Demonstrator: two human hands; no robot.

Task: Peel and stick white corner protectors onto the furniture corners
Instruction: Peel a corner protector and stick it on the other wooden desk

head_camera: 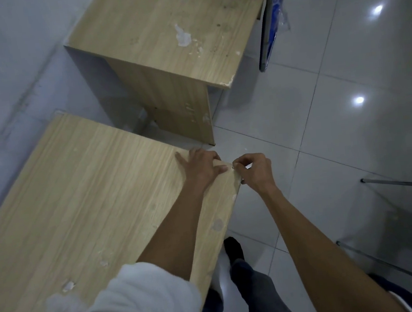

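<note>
A light wood table fills the lower left, and its far right corner is where both hands meet. My left hand lies flat on the tabletop beside that corner, fingers spread. My right hand is off the table's edge, its fingertips pinched at the corner on a small pale piece, the corner protector, most of which is hidden by the fingers. A second wood table stands beyond, with a chipped near right corner.
Glossy grey floor tiles spread to the right. A blue chair with a metal frame stands behind the far table. Thin metal chair legs cross the lower right. My feet and trouser legs are beside the near table's edge.
</note>
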